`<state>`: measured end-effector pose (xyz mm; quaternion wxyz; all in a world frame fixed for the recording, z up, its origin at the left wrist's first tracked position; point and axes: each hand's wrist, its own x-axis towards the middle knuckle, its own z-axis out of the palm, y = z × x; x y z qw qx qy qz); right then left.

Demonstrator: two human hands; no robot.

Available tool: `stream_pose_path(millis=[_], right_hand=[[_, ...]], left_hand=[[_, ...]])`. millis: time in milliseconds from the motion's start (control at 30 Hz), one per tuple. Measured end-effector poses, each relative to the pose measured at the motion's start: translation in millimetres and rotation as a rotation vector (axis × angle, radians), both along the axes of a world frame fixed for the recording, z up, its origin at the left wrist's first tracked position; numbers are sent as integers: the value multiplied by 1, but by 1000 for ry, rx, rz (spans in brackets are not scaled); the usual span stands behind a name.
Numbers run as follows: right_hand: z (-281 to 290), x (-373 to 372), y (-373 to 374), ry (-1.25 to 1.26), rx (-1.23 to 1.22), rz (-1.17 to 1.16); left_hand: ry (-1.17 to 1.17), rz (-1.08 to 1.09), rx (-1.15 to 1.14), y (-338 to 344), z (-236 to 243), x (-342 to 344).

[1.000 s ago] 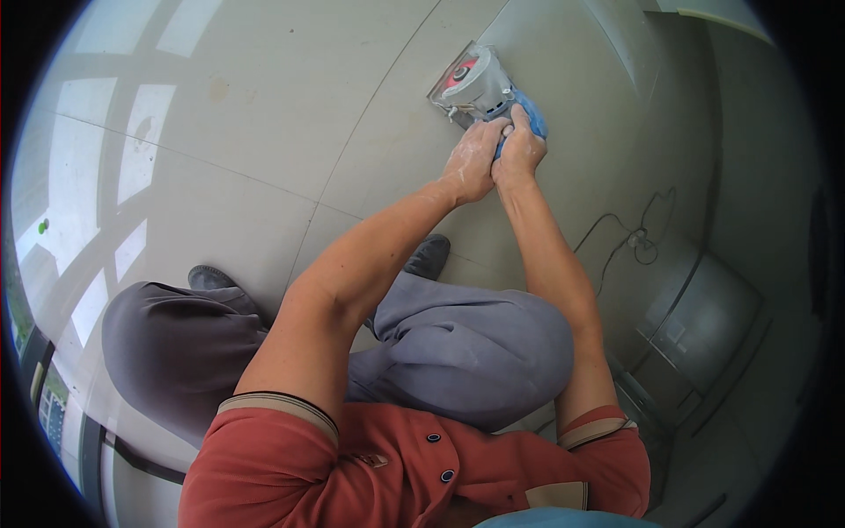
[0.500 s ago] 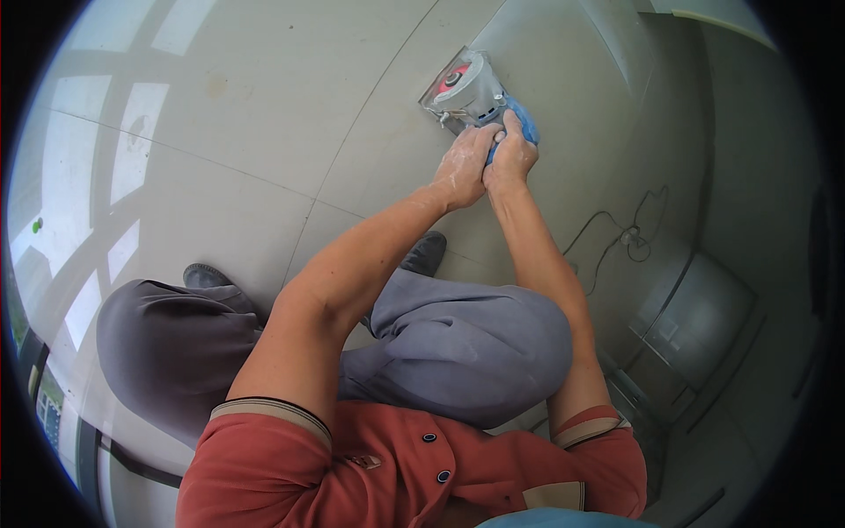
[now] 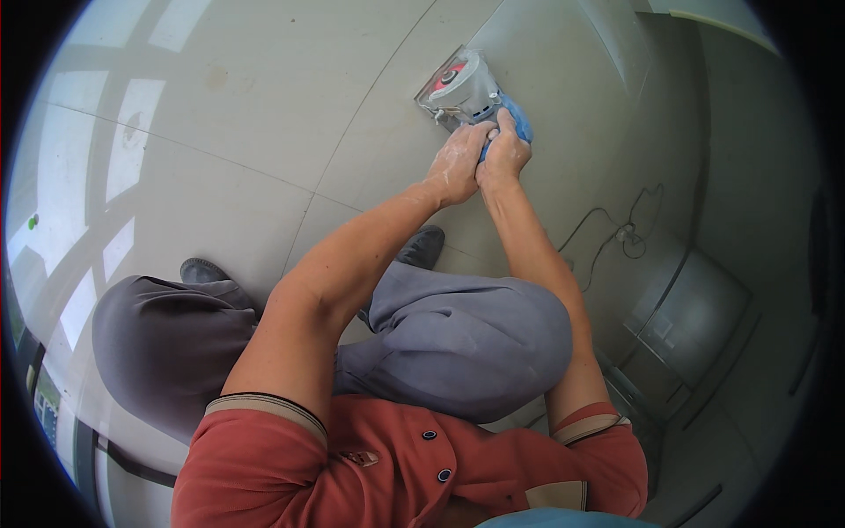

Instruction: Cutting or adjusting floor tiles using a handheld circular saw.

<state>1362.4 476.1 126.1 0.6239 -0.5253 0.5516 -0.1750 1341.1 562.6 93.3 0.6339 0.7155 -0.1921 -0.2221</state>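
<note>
A handheld tile cutter (image 3: 475, 91) with a grey guard, a red disc and a blue body rests on the pale tiled floor ahead of me. My right hand (image 3: 504, 154) is closed around its blue rear end, thumb lying forward along the body. Pressed up beside it, my left hand (image 3: 457, 163) grips the back of the tool, its fingers partly hidden. Pale dust coats both hands. The cutter's flat base plate (image 3: 423, 97) shows at its left side, close to a dark line between tiles.
A thin dark cable (image 3: 591, 246) loops over the floor to the right. Farther right stands a grey, box-like object (image 3: 691, 321). My bent knees (image 3: 466, 352) and dark shoes (image 3: 422, 246) are below the cutter. Window light reflects off the tiles (image 3: 132, 132) at left.
The whole view has shifted slightly. Both hands keep the same grip on the tile cutter, which stays in nearly the same place on the floor.
</note>
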Motion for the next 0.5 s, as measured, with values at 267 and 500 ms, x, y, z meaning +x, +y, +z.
stream_pose_path(millis=[267,500], right_hand=[[-5,-3,-2,-20,-12,-45],[-1,-2,-3,-3,51,-26]], left_hand=[[8,-5,-15,1,1,1],[12,-13,-1,1,2,3]])
